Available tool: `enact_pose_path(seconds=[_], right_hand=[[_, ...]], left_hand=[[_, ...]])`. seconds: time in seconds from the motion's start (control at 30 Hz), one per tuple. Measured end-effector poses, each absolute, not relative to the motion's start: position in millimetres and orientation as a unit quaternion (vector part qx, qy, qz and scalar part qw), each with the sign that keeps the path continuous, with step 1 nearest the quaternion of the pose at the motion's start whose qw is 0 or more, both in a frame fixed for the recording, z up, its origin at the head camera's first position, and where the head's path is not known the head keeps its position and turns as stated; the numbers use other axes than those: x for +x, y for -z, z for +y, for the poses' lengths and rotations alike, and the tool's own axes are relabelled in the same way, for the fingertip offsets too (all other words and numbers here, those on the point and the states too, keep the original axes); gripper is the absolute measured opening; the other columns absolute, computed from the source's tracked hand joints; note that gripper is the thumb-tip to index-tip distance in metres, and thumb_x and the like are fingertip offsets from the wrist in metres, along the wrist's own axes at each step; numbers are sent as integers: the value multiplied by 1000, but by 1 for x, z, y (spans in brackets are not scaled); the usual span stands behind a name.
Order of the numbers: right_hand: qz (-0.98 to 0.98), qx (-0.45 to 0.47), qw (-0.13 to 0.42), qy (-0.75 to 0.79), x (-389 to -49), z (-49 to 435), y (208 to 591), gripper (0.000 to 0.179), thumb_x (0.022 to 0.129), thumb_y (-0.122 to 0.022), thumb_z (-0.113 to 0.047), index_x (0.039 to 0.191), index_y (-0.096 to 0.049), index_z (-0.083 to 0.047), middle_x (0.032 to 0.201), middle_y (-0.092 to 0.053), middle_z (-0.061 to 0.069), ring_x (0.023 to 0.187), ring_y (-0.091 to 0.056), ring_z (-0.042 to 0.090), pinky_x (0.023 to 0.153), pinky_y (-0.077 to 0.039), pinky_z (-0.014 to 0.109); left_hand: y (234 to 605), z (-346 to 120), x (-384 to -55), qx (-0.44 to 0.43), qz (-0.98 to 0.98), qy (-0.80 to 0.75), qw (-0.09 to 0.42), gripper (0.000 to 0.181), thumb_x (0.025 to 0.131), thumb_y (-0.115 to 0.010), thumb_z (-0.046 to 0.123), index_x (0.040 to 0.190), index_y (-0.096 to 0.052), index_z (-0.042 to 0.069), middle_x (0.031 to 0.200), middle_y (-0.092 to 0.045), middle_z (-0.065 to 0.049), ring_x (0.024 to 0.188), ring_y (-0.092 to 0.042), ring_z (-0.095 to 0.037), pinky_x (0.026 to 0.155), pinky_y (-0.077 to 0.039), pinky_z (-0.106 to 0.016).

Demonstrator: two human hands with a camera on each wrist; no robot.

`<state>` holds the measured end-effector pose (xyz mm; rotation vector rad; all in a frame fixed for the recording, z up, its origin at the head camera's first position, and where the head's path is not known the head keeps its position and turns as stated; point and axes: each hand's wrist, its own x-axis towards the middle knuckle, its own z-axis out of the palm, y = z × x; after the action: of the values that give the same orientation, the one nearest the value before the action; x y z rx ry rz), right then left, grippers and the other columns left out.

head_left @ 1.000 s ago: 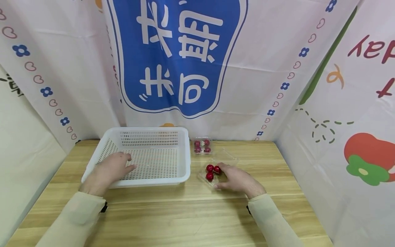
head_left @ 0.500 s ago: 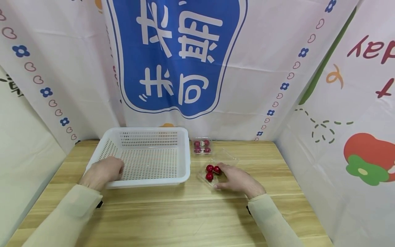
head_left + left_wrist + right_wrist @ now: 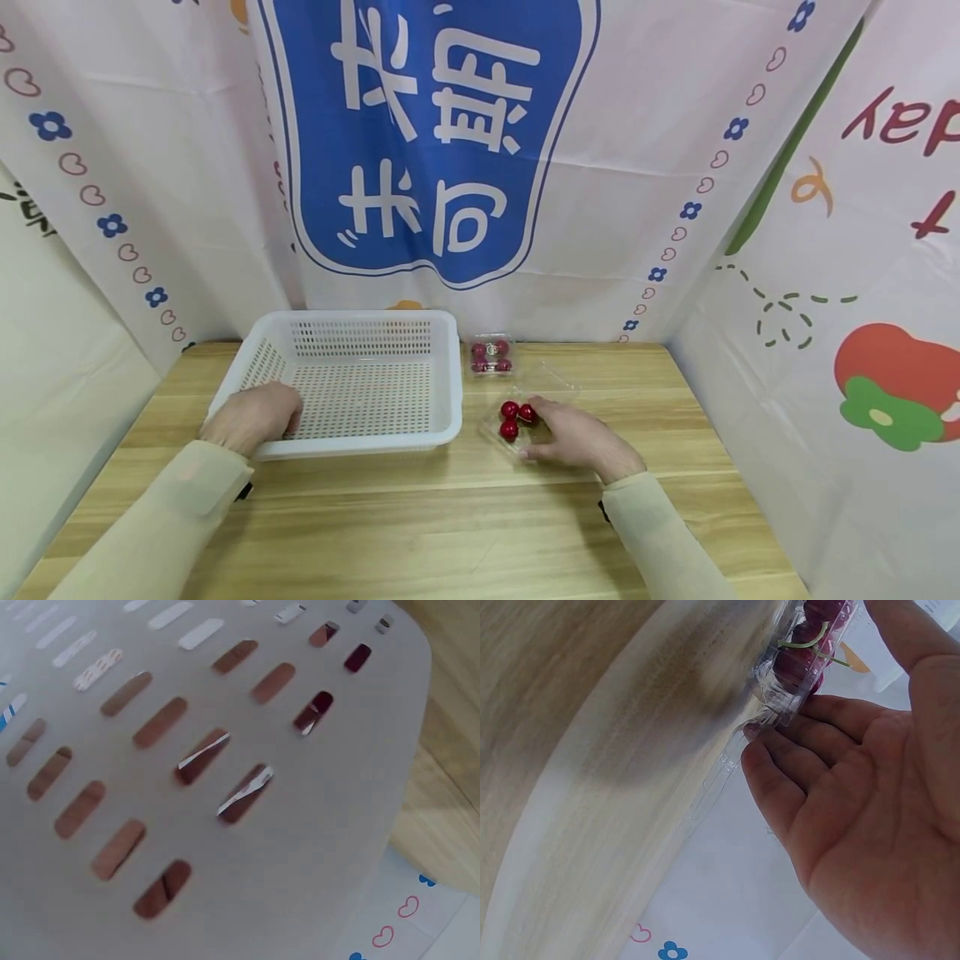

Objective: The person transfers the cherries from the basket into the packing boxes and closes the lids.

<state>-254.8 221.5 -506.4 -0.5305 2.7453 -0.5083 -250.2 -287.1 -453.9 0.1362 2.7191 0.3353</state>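
My left hand [image 3: 255,415] reaches over the front left wall of a white perforated basket [image 3: 454,379], its fingertips hidden inside. In the left wrist view the basket wall [image 3: 315,802] fills most of the frame; skin and something dark red show through its slots. On the right, my right hand [image 3: 577,439] touches a clear plastic box [image 3: 491,431] that lies with its lid [image 3: 551,379] folded back. Three shiny red cherries [image 3: 510,429] sit in it. The right wrist view shows stems on the cherries [image 3: 795,667] and relaxed fingers [image 3: 776,784] against the box edge.
A second clear box [image 3: 491,367], with several cherries inside, stands behind the first one, next to the basket's right rim. All this rests on a wooden table [image 3: 420,525]. Printed cloth [image 3: 577,242] hangs along the table's back and sides.
My left hand has moved left and down, from over the basket's floor to its front left corner, and its fingers have gone out of sight. My right hand and its box stay put.
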Motion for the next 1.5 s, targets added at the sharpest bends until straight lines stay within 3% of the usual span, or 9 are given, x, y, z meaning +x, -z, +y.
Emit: enact_pose_path(seconds=[0.23, 0.5, 0.83, 1.07, 1.33, 1.5], right_hand=[[955, -188, 149, 178, -256, 221, 506, 103, 101, -93, -51, 177, -46, 1, 182, -51, 25, 168, -54, 47, 141, -45, 63], [954, -188, 150, 180, -256, 221, 505, 102, 102, -93, -49, 176, -46, 2, 183, -50, 25, 168, -53, 48, 142, -44, 63], [953, -190, 151, 182, -255, 221, 506, 102, 102, -93, -48, 176, -45, 3, 183, -49, 27, 169, -52, 48, 142, -44, 63], [953, -189, 151, 180, -256, 222, 506, 103, 102, -93, -49, 176, -46, 3, 183, -50, 26, 169, -53, 48, 142, -44, 63], [954, -188, 150, 180, -256, 222, 507, 104, 101, -93, -50, 177, -45, 2, 183, -49, 26, 169, -52, 48, 142, -44, 63], [954, -185, 151, 180, -255, 222, 507, 103, 101, -93, -50, 178, -45, 0, 183, -50, 24, 169, -53, 47, 142, -44, 62]], left_hand=[[440, -273, -248, 127, 975, -97, 156, 19, 90, -70, -10, 86, -73, 9, 86, -69, -5, 77, -60, -21, 65, -53, -33], [436, -258, -252, 155, 974, -96, 133, 18, 93, -70, -8, 91, -75, 8, 92, -72, -7, 82, -59, -22, 69, -52, -34], [426, -234, -252, 192, 973, -70, 103, 15, 95, -81, -6, 97, -79, 8, 97, -76, -7, 85, -62, -22, 75, -58, -38], [423, -220, -250, 215, 971, -84, 66, 15, 97, -82, -6, 98, -82, 9, 97, -79, -6, 87, -64, -21, 81, -63, -42], [420, -201, -248, 246, 964, -105, 4, 18, 96, -82, -7, 91, -80, 11, 87, -74, 0, 82, -62, -18, 74, -58, -38], [420, -188, -247, 261, 958, -111, -31, 15, 97, -84, -6, 97, -84, 10, 90, -80, -2, 83, -68, -17, 76, -64, -39]])
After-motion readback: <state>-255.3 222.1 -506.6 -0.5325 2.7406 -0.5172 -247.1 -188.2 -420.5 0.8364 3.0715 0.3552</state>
